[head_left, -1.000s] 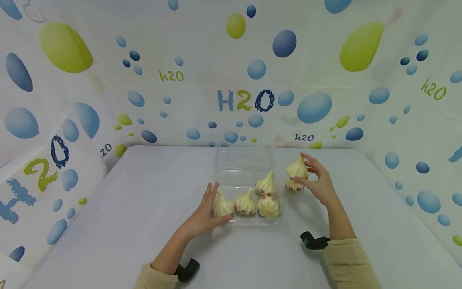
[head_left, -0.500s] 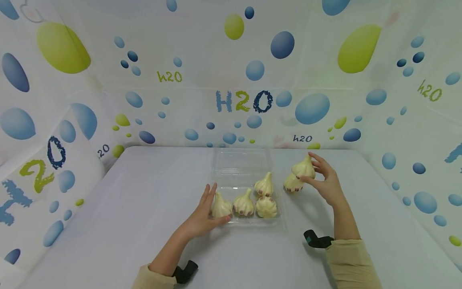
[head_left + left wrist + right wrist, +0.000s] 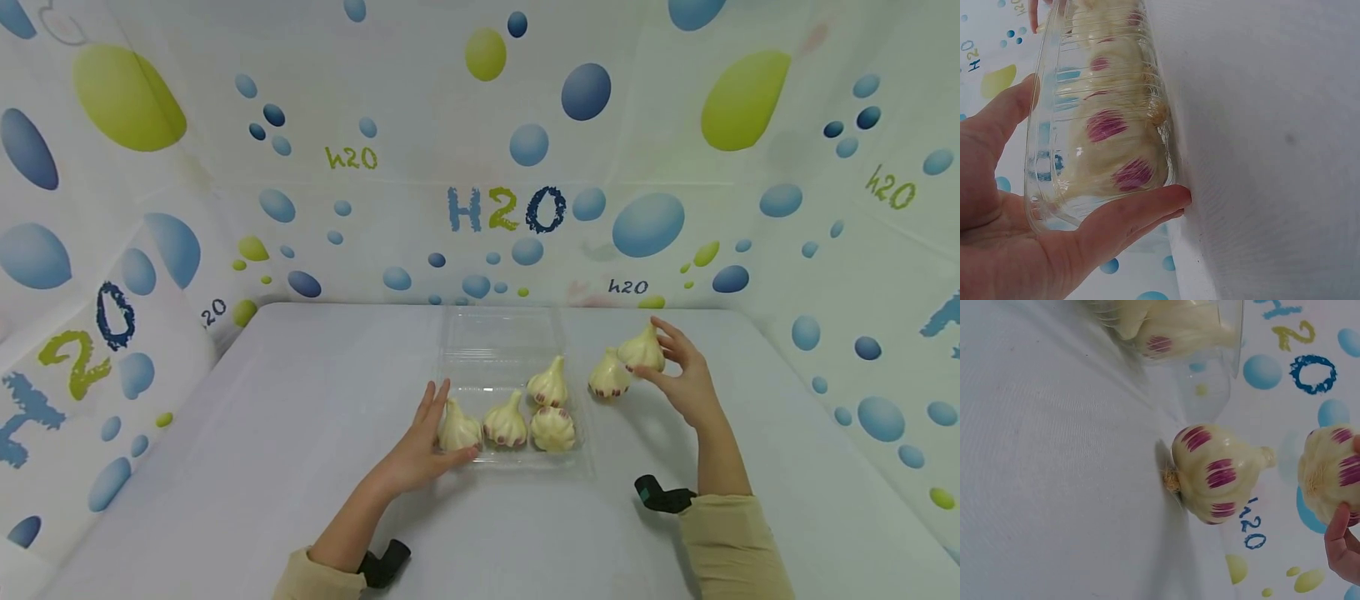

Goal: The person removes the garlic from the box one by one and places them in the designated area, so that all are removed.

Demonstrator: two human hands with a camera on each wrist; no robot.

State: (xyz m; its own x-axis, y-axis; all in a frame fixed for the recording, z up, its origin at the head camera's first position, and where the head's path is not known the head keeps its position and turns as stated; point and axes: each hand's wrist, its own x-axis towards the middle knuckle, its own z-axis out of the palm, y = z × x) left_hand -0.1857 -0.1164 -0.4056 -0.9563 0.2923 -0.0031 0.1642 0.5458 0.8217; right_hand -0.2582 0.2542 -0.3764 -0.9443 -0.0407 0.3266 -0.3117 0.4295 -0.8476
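My right hand (image 3: 688, 387) pinches a cream garlic bulb (image 3: 645, 348), raised off the table, with thumb and fingertips; its purple streaks show in the right wrist view. Just left of it, a second garlic bulb (image 3: 606, 379) stands upright on the table, its neck pointing up. Several garlic bulbs (image 3: 507, 423) lie in a clear plastic container (image 3: 525, 461) in the middle. My left hand (image 3: 414, 452) rests against the container's front left corner, fingers along the side and thumb along the front wall. In the left wrist view, bulbs show through the ribbed plastic.
The container's clear lid (image 3: 502, 332) lies folded back toward the wall. A white cloth covers the table (image 3: 345, 367). Behind it hangs a white sheet (image 3: 420, 100) with blue and green drops. A black wrist camera (image 3: 663, 496) sticks out from the right wrist.
My right hand has moved right with the pinched garlic bulb, off the standing bulb it overlapped, which now shows almost whole. My left hand stays at the container.
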